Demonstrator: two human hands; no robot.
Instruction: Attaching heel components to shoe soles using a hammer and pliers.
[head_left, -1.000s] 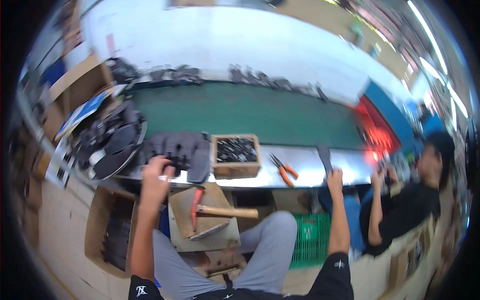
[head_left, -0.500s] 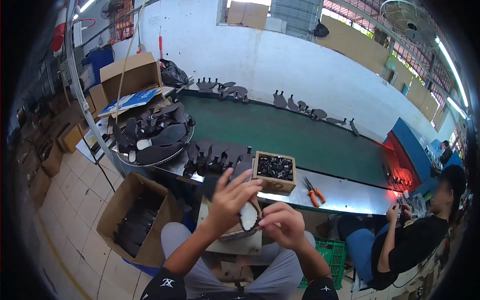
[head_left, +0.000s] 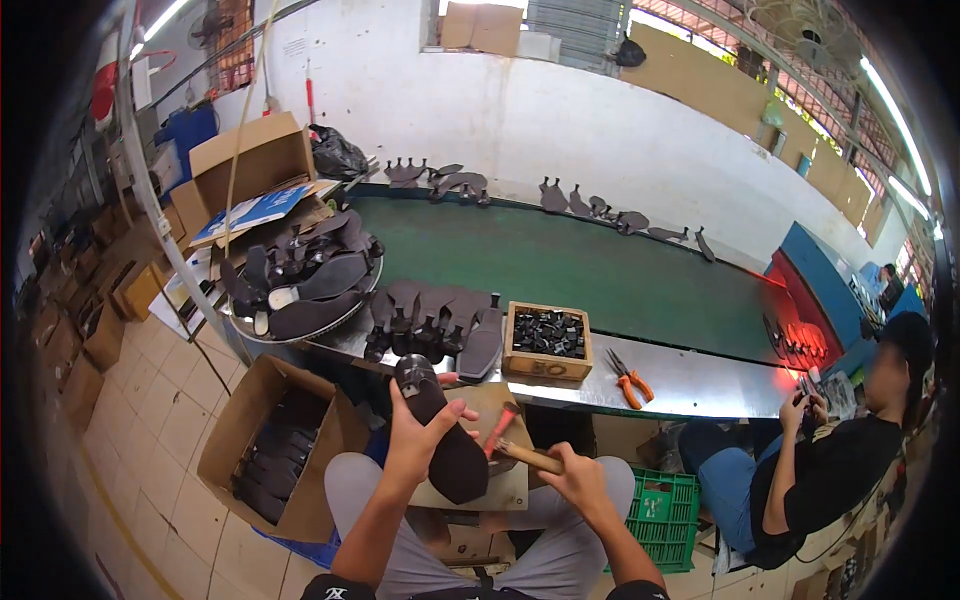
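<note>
A dark shoe sole (head_left: pixel 452 450) is tilted upright in my left hand (head_left: pixel 415 437), its heel end up. My left fingers and thumb wrap round its middle. My right hand (head_left: pixel 583 482) is closed on the wooden handle of a hammer (head_left: pixel 535 458), which points left toward the sole. A red bar-like piece (head_left: pixel 500 430) shows at the hammer's far end; I cannot tell whether it is part of the hammer. Both hands are over a pale work block (head_left: pixel 511 488) between my knees.
On the bench's metal edge stand a wooden box (head_left: pixel 547 368) of small black pieces and orange-handled pliers (head_left: pixel 630 380). Soles fill a round tray (head_left: pixel 352 306) and a carton (head_left: pixel 225 440). A green crate (head_left: pixel 665 520) and a seated co-worker (head_left: pixel 840 470) are at my right.
The sole with a white patch no longer shows; my left hand now grips a dark sole upright. My right hand, pinching at the sole's edge before, has moved lower and holds a hammer.
</note>
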